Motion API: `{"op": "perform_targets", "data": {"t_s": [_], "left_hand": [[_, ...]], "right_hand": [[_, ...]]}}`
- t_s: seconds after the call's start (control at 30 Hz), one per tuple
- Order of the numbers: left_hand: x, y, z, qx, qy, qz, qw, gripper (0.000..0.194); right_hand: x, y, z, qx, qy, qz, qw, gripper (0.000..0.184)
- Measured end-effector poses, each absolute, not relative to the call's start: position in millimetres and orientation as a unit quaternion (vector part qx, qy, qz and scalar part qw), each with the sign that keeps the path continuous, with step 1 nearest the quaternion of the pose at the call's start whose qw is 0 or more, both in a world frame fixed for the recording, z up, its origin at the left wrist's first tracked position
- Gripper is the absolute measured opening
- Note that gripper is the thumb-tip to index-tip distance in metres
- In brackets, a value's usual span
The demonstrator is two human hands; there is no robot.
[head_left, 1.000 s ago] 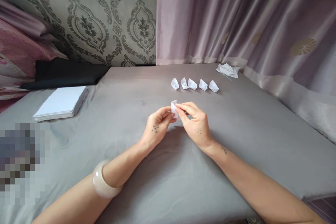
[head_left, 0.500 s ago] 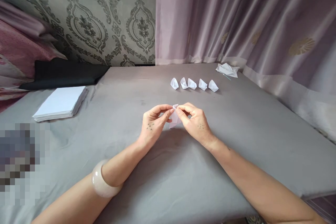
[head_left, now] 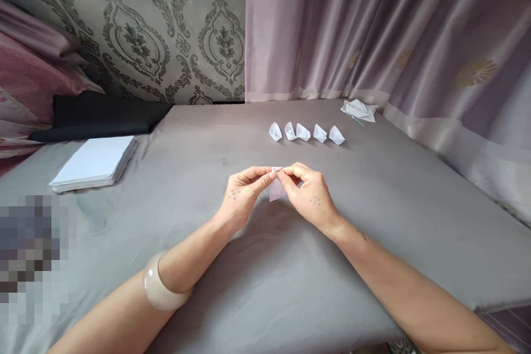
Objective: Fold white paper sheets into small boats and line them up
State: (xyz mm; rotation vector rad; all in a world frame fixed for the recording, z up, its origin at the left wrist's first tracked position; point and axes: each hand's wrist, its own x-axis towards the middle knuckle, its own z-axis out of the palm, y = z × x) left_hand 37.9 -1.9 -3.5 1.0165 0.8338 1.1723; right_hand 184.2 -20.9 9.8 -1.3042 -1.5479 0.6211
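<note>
Grey cloth point(head_left: 373, 204), a black cloth point(head_left: 103, 115), white paper stack point(head_left: 93, 161), mauve curtain point(head_left: 315, 27) with gold motifs, and grey wallpaper point(head_left: 178, 16) in dark damask scrollwork.

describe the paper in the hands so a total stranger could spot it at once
Find the big grey cloth, then the left hand and right hand meeting above its middle. The small pale paper is pinched between their fingertips, its lower end showing below them. Unlike the five folded papers in a row beyond, it is held, not lying on the cloth.
</note>
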Motion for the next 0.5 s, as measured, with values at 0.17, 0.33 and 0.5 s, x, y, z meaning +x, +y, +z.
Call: {"op": "perform_targets", "data": {"t_s": [0.17, 0.33, 0.5], "left_hand": [[37, 1, -3, 0.379, 0.357, 0.523, 0.674, 0.018], [36, 3, -3, 0.339, 0.341, 0.537, 0.693, 0.018], [36, 4, -4, 0.338, 0.355, 0.536, 0.687, 0.018]], "right_hand": [[184, -20, 15, -0.529, -0.588, 0.344, 0.506, 0.028], [181, -21, 10, -0.530, -0.577, 0.446, 0.433, 0.029], [183, -19, 4, -0.539, -0.549, 0.480, 0.422, 0.031]]}}
